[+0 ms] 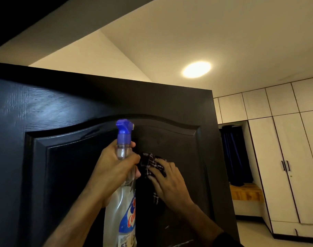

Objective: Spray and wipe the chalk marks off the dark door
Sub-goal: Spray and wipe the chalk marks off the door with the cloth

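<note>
The dark door [66, 157] fills the left and middle of the view, with an arched raised panel. My left hand [114, 168] grips the neck of a clear spray bottle [121, 211] with a blue nozzle, held upright close to the panel. My right hand [170, 182] presses a dark checked cloth [152, 164] flat against the panel, just right of the bottle. Faint white chalk marks [167, 227] show low on the panel, below my right forearm.
The door's free edge [218, 139] stands open to a room on the right. White wardrobe doors [286, 157] line the far wall, with a wooden ledge [245, 193] and a dark curtain beside them. A round ceiling light [196, 69] glows above.
</note>
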Tool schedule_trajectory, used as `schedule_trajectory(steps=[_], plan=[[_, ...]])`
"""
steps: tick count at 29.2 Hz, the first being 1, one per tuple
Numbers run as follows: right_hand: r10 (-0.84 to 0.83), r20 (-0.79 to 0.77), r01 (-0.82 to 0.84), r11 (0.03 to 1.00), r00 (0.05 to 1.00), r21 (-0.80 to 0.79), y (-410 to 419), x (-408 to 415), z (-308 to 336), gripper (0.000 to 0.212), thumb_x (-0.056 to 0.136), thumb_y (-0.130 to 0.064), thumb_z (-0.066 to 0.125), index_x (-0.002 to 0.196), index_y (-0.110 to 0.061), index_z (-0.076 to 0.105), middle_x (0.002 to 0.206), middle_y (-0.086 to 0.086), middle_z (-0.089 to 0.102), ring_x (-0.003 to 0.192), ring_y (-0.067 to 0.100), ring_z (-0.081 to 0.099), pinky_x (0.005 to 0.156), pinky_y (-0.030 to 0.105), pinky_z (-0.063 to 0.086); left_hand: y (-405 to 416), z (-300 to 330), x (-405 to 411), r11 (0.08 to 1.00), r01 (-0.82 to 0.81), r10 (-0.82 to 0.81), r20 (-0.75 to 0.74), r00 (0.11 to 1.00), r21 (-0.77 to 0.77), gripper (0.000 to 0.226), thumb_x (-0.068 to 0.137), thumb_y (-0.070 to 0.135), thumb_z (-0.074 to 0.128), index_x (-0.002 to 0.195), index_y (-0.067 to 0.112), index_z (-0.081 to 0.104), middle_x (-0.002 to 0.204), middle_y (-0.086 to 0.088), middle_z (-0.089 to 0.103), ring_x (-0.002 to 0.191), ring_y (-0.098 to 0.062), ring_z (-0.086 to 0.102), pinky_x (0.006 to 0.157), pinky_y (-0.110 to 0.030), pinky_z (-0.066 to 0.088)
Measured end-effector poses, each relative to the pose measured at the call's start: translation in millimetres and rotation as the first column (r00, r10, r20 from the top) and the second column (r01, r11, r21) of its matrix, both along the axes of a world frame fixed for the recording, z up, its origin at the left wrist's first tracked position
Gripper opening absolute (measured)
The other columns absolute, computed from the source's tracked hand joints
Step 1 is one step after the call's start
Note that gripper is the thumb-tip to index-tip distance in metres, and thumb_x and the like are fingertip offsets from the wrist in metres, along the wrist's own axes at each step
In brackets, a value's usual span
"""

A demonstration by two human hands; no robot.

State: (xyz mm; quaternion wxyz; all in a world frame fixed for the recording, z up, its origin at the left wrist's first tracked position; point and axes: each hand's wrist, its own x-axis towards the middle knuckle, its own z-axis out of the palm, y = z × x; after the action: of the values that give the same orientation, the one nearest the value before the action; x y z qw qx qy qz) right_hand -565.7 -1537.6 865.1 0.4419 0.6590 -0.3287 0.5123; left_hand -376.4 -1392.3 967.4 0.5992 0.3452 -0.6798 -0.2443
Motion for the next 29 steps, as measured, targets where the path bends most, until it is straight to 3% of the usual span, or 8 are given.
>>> schedule_trajectory(steps=[6, 10, 12, 14, 18, 21, 23, 29], plan=[[0.039, -0.019, -0.04, 0.998, 0.999, -0.04, -11, 1, 81, 0.03, 0.101, -0.036, 0.054, 0.125, -0.019, 0.063, 0.136, 0.008, 0.053, 0.105, 0.025, 0.055, 0.078, 0.036, 0.05, 7, -2, 1, 1.0, 0.021, -0.021, 0.033, 0.999, 0.002, 0.031, 0.092, 0.01, 0.067, 0.116, 0.027, 0.06, 0.067, -0.009, 0.074, 0.065, -0.025, 0.073, 0.076, -0.046, 0.059], [0.02, 0.392, -0.045, 0.998, 0.92, 0.053, -28, -57, 110, 0.03, 0.1, -0.039, 0.055, 0.124, -0.023, 0.064, 0.137, 0.002, 0.044, 0.114, 0.02, 0.051, 0.089, 0.031, 0.052, 11, -7, 4, 0.999, 0.043, -0.044, 0.016, 0.999, 0.032, 0.028, 0.091, 0.009, 0.066, 0.114, 0.025, 0.062, 0.068, -0.011, 0.074, 0.066, -0.026, 0.072, 0.075, -0.047, 0.057], [-0.025, 0.583, -0.066, 0.989, 0.812, 0.135, -38, -93, 109, 0.029, 0.101, -0.038, 0.056, 0.124, -0.021, 0.061, 0.137, 0.002, 0.04, 0.117, 0.019, 0.047, 0.093, 0.038, 0.055, 13, -10, 5, 0.998, 0.055, -0.055, 0.011, 0.998, 0.038, 0.027, 0.091, 0.008, 0.065, 0.113, 0.024, 0.063, 0.068, -0.01, 0.074, 0.063, -0.024, 0.072, 0.073, -0.046, 0.057], [-0.092, 0.662, -0.042, 0.982, 0.744, 0.184, -44, -115, 103, 0.03, 0.102, -0.036, 0.056, 0.124, -0.017, 0.06, 0.137, 0.005, 0.041, 0.117, 0.02, 0.045, 0.091, 0.044, 0.057, 13, -12, 6, 0.998, 0.056, -0.057, 0.021, 0.998, 0.031, 0.027, 0.091, 0.007, 0.065, 0.113, 0.022, 0.063, 0.066, -0.011, 0.073, 0.06, -0.022, 0.071, 0.073, -0.044, 0.056], [-0.029, 0.592, -0.085, 0.983, 0.806, 0.163, -42, -108, 88, 0.031, 0.101, -0.039, 0.056, 0.128, -0.023, 0.058, 0.139, 0.001, 0.037, 0.119, 0.013, 0.043, 0.098, 0.038, 0.053, 13, -14, 7, 0.998, 0.053, -0.054, 0.009, 0.999, 0.033, 0.027, 0.09, 0.007, 0.066, 0.112, 0.023, 0.064, 0.068, -0.012, 0.073, 0.063, -0.026, 0.072, 0.073, -0.046, 0.057], [0.073, 0.347, -0.121, 0.986, 0.935, 0.117, -36, -91, 83, 0.034, 0.1, -0.042, 0.056, 0.13, -0.026, 0.058, 0.139, -0.003, 0.037, 0.12, 0.011, 0.045, 0.098, 0.028, 0.046, 12, -15, 4, 0.998, 0.063, -0.063, 0.01, 0.998, 0.027, 0.026, 0.09, 0.006, 0.066, 0.111, 0.022, 0.065, 0.068, -0.014, 0.072, 0.062, -0.028, 0.072, 0.075, -0.048, 0.057], [0.056, 0.255, -0.081, 0.993, 0.965, 0.087, -38, -93, 86, 0.036, 0.1, -0.043, 0.055, 0.13, -0.024, 0.06, 0.138, -0.002, 0.041, 0.12, 0.013, 0.047, 0.094, 0.026, 0.047, 12, -15, 1, 0.997, 0.072, -0.072, 0.011, 0.997, 0.019, 0.026, 0.09, 0.005, 0.066, 0.111, 0.02, 0.065, 0.069, -0.016, 0.071, 0.062, -0.029, 0.07, 0.076, -0.049, 0.056], [-0.1, 0.631, -0.04, 0.978, 0.769, 0.205, -49, -146, 89, 0.03, 0.101, -0.037, 0.057, 0.126, -0.021, 0.062, 0.134, 0.002, 0.041, 0.115, 0.016, 0.045, 0.09, 0.036, 0.054, 14, -17, -3, 0.995, 0.095, -0.094, -0.02, 0.995, 0.039, 0.029, 0.089, 0.007, 0.067, 0.114, 0.022, 0.065, 0.071, -0.015, 0.071, 0.063, -0.029, 0.07, 0.07, -0.045, 0.055]])
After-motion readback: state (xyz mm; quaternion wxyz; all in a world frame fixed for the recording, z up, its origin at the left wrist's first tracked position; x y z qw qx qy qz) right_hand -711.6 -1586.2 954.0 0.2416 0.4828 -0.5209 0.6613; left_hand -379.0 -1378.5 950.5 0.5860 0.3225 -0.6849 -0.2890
